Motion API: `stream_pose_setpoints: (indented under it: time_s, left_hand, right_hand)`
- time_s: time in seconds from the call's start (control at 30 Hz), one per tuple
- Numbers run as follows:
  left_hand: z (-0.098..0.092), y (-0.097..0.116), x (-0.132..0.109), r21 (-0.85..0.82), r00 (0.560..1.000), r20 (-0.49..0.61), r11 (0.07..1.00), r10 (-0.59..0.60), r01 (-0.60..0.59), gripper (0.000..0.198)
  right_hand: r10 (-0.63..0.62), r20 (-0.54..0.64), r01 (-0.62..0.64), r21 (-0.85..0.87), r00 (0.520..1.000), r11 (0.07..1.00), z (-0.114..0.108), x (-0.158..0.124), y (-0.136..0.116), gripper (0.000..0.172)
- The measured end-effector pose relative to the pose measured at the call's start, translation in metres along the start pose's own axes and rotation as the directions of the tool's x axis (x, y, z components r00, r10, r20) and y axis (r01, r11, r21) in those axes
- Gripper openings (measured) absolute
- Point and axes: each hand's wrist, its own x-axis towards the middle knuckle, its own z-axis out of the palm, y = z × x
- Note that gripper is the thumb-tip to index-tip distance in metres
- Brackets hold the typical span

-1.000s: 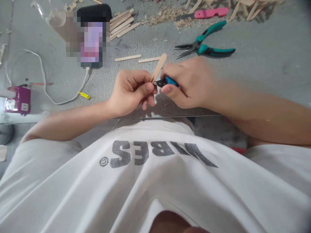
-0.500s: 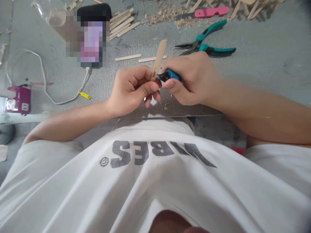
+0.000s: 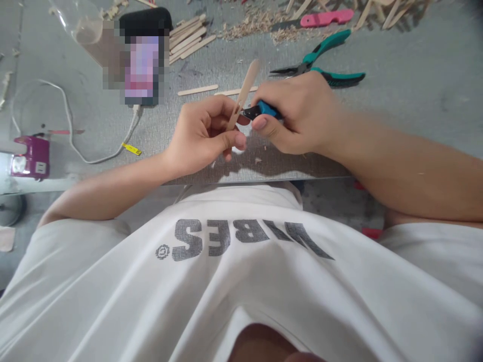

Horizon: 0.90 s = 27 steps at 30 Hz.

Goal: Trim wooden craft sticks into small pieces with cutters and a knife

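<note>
My left hand (image 3: 206,133) pinches the lower end of a flat wooden stick (image 3: 247,83), which tilts up and to the right and has a small slot cut in it. My right hand (image 3: 298,113) is closed around blue-handled flush cutters (image 3: 266,109). Their dark jaws point left and meet the stick's right edge near the slot; whether they touch it I cannot tell. Two narrow wooden sticks lie just beyond my hands, the left one (image 3: 198,90) in full view and the right one (image 3: 234,92) partly hidden by the held stick.
Open teal-handled pliers (image 3: 317,68) lie beyond my right hand. Behind them are a pink-handled knife (image 3: 326,18) and wood shavings (image 3: 252,22). A stack of sticks (image 3: 188,37) lies beside a blurred phone (image 3: 141,68) with a white cable (image 3: 94,161). A purple plug block (image 3: 32,157) stands left.
The held stick has shifted slightly left and down in my left hand, showing its slot more clearly. My right hand with the cutters has moved slightly up.
</note>
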Motion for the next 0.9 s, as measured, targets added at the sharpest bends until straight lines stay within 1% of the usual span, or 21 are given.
stream_pose_setpoints:
  time_s: [0.1, 0.17, 0.27, 0.37, 0.47, 0.57, 0.63, 0.7, 0.8, 0.9]
  left_hand:
    - [-0.004, -0.001, 0.002, 0.007, 0.999, -0.001, 0.999, -0.048, 0.048, 0.026]
    - [-0.005, 0.0, 0.003, 0.039, 0.999, 0.004, 0.999, -0.036, 0.036, 0.029]
    - [-0.006, 0.001, 0.004, 0.09, 0.999, 0.046, 0.996, -0.013, 0.008, 0.034]
    - [-0.004, 0.003, 0.005, 0.085, 0.997, 0.078, 0.996, -0.015, 0.009, 0.038]
    - [-0.003, 0.003, 0.006, 0.059, 0.995, 0.099, 0.998, -0.023, 0.017, 0.039]
    - [-0.003, -0.001, 0.005, 0.027, 0.991, 0.134, 1.0, -0.003, -0.001, 0.041]
    - [-0.003, -0.004, 0.004, 0.011, 0.986, 0.161, 0.999, 0.038, -0.041, 0.044]
    - [-0.002, -0.006, 0.003, -0.006, 0.981, 0.174, 0.996, 0.087, -0.087, 0.05]
    - [-0.001, -0.01, 0.002, -0.015, 0.979, 0.162, 0.993, 0.121, -0.12, 0.057]
    - [-0.002, -0.014, 0.004, 0.011, 0.976, 0.161, 0.988, 0.148, -0.151, 0.06]
  right_hand:
    - [0.023, 0.014, -0.023, -0.024, 1.0, 0.999, -0.001, 0.001, -0.001, 0.098]
    - [0.031, 0.001, -0.031, -0.014, 1.0, 0.999, -0.001, 0.002, -0.001, 0.096]
    - [0.029, -0.004, -0.029, 0.033, 1.0, 0.999, 0.0, 0.002, 0.0, 0.091]
    - [0.022, -0.004, -0.021, 0.071, 1.0, 0.997, 0.0, 0.001, 0.003, 0.093]
    - [0.013, 0.017, -0.014, 0.061, 1.0, 0.998, 0.002, -0.002, 0.007, 0.091]
    - [-0.035, 0.005, 0.034, 0.018, 0.999, 0.999, 0.007, -0.004, 0.01, 0.09]
    - [-0.065, -0.019, 0.064, -0.03, 0.998, 0.997, 0.01, -0.005, 0.009, 0.096]
    - [-0.067, -0.028, 0.065, -0.076, 0.997, 0.995, 0.011, -0.005, 0.005, 0.102]
    - [-0.035, 0.019, 0.037, -0.146, 0.999, 0.989, 0.008, -0.004, -0.005, 0.107]
    - [0.005, 0.08, 0.011, -0.194, 0.997, 0.981, 0.002, -0.003, -0.017, 0.108]
